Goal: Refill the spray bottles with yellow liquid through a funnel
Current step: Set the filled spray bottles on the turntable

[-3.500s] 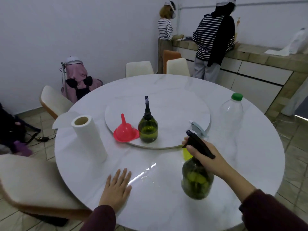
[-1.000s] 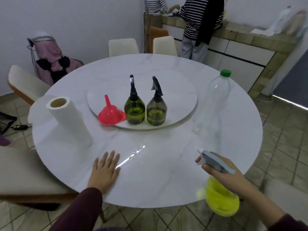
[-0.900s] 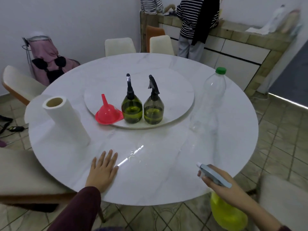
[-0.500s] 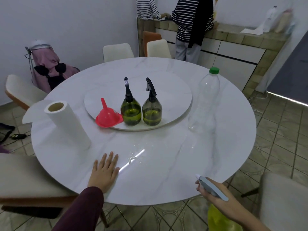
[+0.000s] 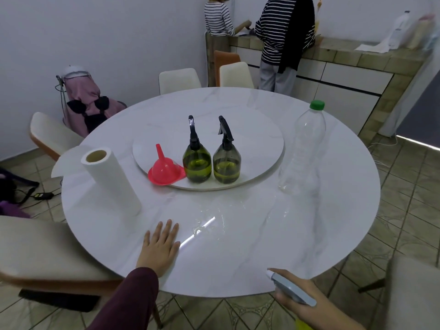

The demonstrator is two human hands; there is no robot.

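Left of the turntable (image 5: 250,144) stands a paper roll (image 5: 112,179); on its near rim sit the funnel (image 5: 165,171) and two green spray bottles (image 5: 212,160). My left hand (image 5: 160,248) lies flat, fingers straight. My right hand (image 5: 302,298) grips a yellow sprayer (image 5: 291,291) below the table edge

round white marble table (image 5: 238,258) with a raised turntable (image 5: 257,139) at its middle. on the turntable's near edge, in a row: red funnel (image 5: 166,171) lying mouth down, spout up; two dark green spray bottles, left one (image 5: 196,158) and right one (image 5: 226,160), upright, just beside each other, each partly filled. paper towel roll (image 5: 112,179) upright at the table's left. clear plastic bottle (image 5: 303,151) with green cap at the right. left hand (image 5: 160,248) flat on the table's near edge. right hand (image 5: 297,298) below the rim, gripping a grey sprayer head (image 5: 291,290); a bit of yellow shows beneath it.
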